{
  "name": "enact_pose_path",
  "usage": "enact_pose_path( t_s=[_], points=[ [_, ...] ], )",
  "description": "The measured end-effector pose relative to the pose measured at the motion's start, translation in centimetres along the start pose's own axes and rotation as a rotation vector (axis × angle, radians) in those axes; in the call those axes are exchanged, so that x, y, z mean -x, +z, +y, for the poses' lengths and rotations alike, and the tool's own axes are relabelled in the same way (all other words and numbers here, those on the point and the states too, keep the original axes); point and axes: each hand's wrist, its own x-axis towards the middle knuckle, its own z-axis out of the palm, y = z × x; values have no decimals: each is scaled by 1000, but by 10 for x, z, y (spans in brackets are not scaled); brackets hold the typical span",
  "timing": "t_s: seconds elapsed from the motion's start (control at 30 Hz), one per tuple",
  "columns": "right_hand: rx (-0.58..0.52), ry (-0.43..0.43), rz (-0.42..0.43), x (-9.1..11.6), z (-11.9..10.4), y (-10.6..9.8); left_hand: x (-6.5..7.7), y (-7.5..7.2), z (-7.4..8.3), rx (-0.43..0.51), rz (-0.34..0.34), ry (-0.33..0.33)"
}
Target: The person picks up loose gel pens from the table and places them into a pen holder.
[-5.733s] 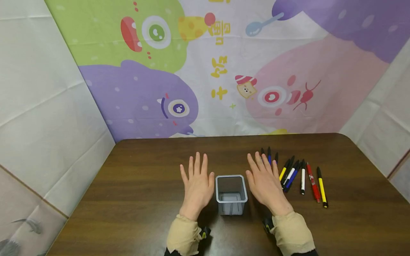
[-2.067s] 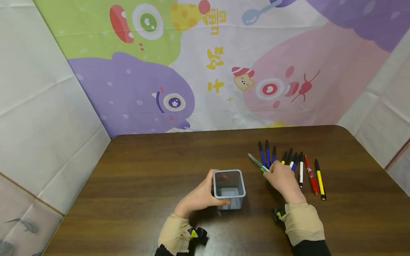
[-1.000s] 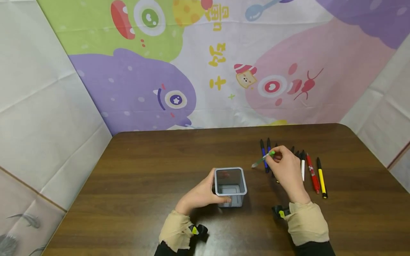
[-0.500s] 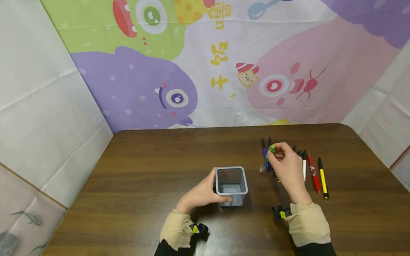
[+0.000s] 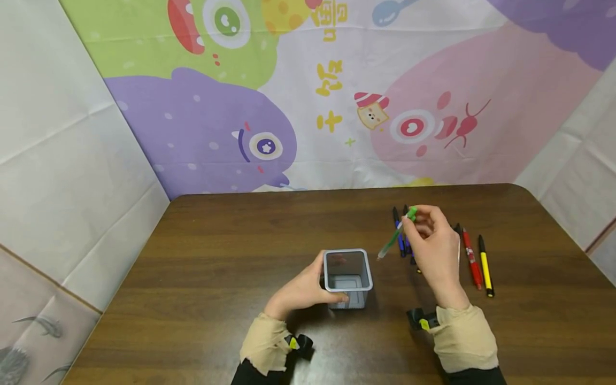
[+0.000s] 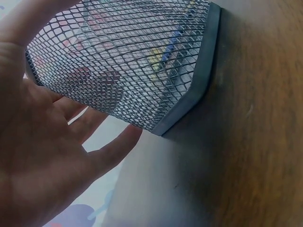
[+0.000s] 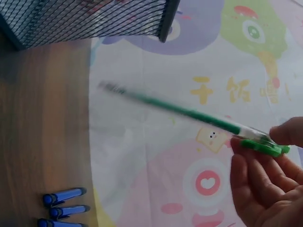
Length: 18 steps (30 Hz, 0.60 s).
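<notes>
My left hand [image 5: 300, 291] grips a square grey mesh pen holder [image 5: 357, 299] from its left side, the thumb across the front. The holder stands upright on the table with nothing seen inside. The left wrist view shows the dark mesh wall [image 6: 123, 52] against the curled fingers. To the right of the holder, my right hand [image 5: 435, 262] pinches a clear-barrelled green pen [image 5: 392, 241] near its bright green end. The pen slants, its tip down and towards the holder's right rim. In the right wrist view the pen's tip end is blurred.
On the brown table [image 5: 216, 256], several pens lie at the right, partly hidden behind my right hand. Blue pens [image 7: 66, 196] lie left of it; a red pen [image 5: 472, 262] and a yellow marker [image 5: 485, 267] lie right of it. A cartoon-printed cloth [image 5: 332, 160] hangs behind the table.
Both hands were spread beside the holder at first. My left hand has since gripped the holder; my right hand has lifted the green pen and swung its tip down towards it.
</notes>
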Motion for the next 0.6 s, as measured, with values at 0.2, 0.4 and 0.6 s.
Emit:
enact_pose_path(
  t_s=[0.2,0.4,0.6],
  points=[
    [-145,-41,116,-1,-8,-4,0,0,0,-1,0,-7],
    [-284,-48,151,0,-16,-6,0,0,0,-23,1,-1],
    [-347,-96,93,4,-29,-5,0,0,0,-23,2,0]
  ],
)
